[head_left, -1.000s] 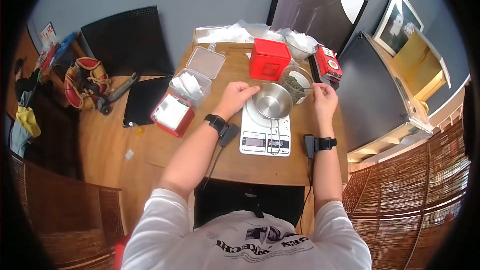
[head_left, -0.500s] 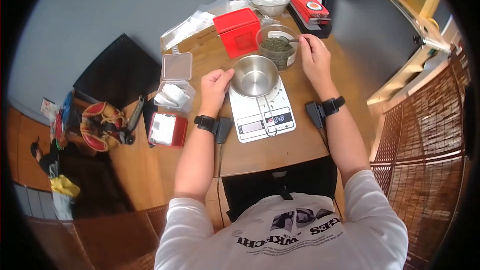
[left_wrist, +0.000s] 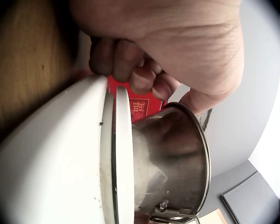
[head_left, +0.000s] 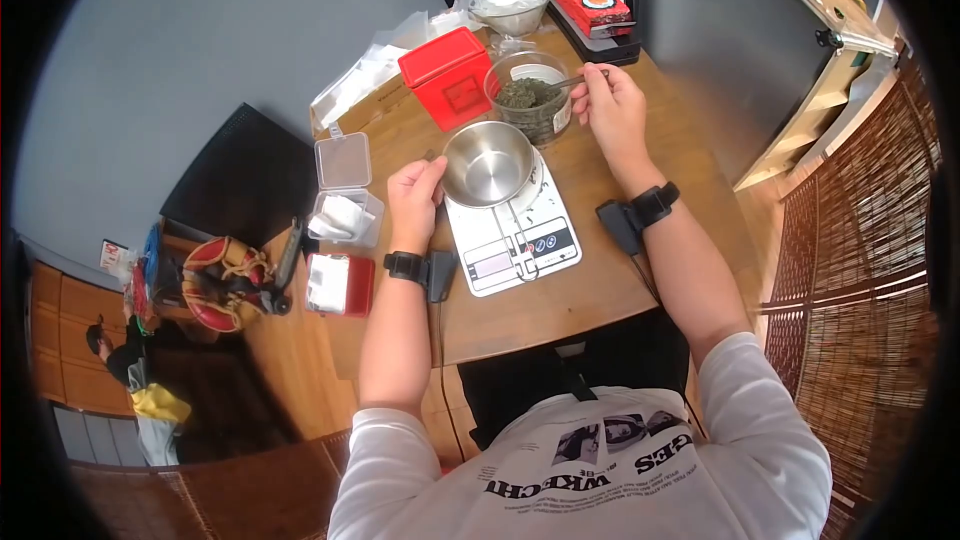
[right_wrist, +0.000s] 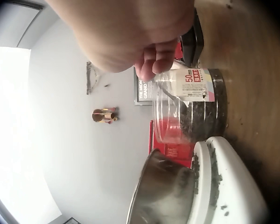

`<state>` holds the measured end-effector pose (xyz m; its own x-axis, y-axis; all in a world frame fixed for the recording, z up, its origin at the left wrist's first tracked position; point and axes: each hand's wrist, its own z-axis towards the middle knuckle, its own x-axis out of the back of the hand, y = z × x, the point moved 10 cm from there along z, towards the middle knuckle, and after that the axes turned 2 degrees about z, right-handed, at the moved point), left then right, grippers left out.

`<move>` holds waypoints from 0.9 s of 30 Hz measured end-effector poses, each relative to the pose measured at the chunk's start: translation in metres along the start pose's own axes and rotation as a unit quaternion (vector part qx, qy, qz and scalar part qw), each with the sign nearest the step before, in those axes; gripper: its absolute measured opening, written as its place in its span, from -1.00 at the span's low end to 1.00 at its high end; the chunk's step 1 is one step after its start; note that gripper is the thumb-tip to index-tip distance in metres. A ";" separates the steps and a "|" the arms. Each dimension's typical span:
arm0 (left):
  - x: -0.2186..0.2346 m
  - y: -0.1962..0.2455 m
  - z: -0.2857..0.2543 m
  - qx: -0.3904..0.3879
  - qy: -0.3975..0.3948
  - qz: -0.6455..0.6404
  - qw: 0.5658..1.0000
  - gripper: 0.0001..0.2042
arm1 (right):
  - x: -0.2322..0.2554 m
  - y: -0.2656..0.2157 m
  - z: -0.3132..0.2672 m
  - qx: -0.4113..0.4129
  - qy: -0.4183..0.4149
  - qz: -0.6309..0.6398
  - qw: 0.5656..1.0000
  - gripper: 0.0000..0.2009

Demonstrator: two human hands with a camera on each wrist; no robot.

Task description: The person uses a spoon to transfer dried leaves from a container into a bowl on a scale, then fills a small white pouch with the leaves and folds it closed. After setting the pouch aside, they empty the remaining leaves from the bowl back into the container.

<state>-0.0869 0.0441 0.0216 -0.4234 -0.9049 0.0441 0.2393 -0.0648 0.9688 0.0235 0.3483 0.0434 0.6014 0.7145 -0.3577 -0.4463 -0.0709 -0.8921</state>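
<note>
A steel cup [head_left: 487,165] with a folded wire handle stands on a white kitchen scale [head_left: 515,230]. My left hand [head_left: 413,202] is at its left side, thumb and curled fingers pinching the rim; in the left wrist view the thumb meets the edge of the cup [left_wrist: 177,154]. Behind the scale, a clear jar [head_left: 530,115] holds dark green dried leaves [head_left: 528,94]. My right hand [head_left: 617,120] pinches the handle of a spoon [head_left: 568,83], whose bowl end is inside the jar among the leaves. The right wrist view shows the jar [right_wrist: 196,98] with its spoon [right_wrist: 171,95].
A red lidded box [head_left: 447,77] is left of the jar. At the left stand an open clear box [head_left: 345,218] and a red box [head_left: 340,284], both with white packets. Farther back are a bowl [head_left: 512,15] and a red package [head_left: 592,6]. Leaf bits lie on the scale.
The head view has turned and shifted. The leaves around the spoon's end now form a raised clump. My left hand keeps to the cup's left side.
</note>
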 end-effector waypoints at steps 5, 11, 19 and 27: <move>0.002 -0.002 -0.001 0.006 -0.003 -0.010 1.000 -0.63 | 0.006 0.003 0.005 -0.015 0.017 0.049 0.999 -0.77; 0.002 -0.005 0.000 -0.003 -0.007 -0.020 1.000 -0.66 | 0.008 0.009 0.007 -0.031 0.011 0.071 0.997 -0.76; 0.000 -0.001 -0.002 -0.006 -0.007 -0.036 0.999 -0.68 | 0.014 0.009 0.005 -0.054 0.031 0.108 0.992 -0.75; 0.000 0.001 0.000 -0.032 -0.007 -0.021 0.999 -0.72 | -0.021 -0.016 -0.015 -0.060 -0.095 0.164 0.980 -0.79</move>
